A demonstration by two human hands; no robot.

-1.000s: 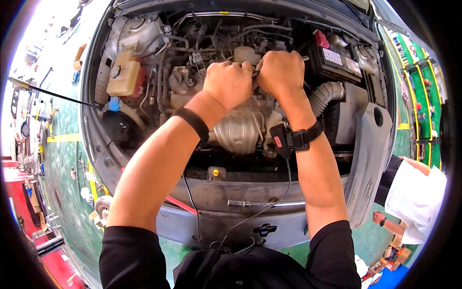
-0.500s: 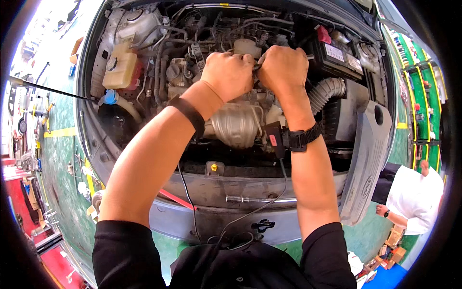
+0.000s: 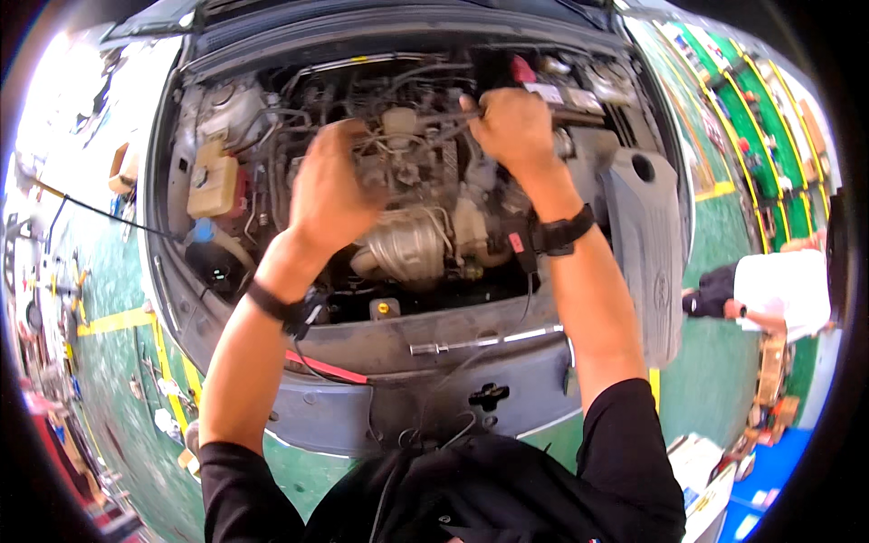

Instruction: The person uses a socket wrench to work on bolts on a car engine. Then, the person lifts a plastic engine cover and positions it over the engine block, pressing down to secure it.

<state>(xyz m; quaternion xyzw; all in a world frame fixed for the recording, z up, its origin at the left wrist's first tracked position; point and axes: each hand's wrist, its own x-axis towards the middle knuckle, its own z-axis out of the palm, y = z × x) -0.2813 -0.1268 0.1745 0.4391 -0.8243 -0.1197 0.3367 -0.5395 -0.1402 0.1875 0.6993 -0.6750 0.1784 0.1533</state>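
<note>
Over the left part of the open engine bay, my left hand (image 3: pixel 333 195) is smeared by motion, so its fingers cannot be read. My right hand (image 3: pixel 516 131) is closed above the engine's far right side, near the battery (image 3: pixel 566 101). A dark bar-like shape runs left from its thumb, but I cannot tell whether it is held or is part of the engine. Between and below the hands lies a silvery ribbed heat shield (image 3: pixel 405 244). A round pale cap-like part (image 3: pixel 399 125) stands farther back on the engine.
The cream coolant tank (image 3: pixel 213 185) and a blue cap (image 3: pixel 201 231) sit at left. A grey engine cover (image 3: pixel 641 262) leans at right. A long silver metal bar (image 3: pixel 484 341) and a red bar (image 3: pixel 326 366) lie along the front edge. Another person (image 3: pixel 783 290) is at far right.
My hands, close together before over the engine's middle, are now apart; the left has swung left and nearer. The view has shifted, showing more of the bay's far edge.
</note>
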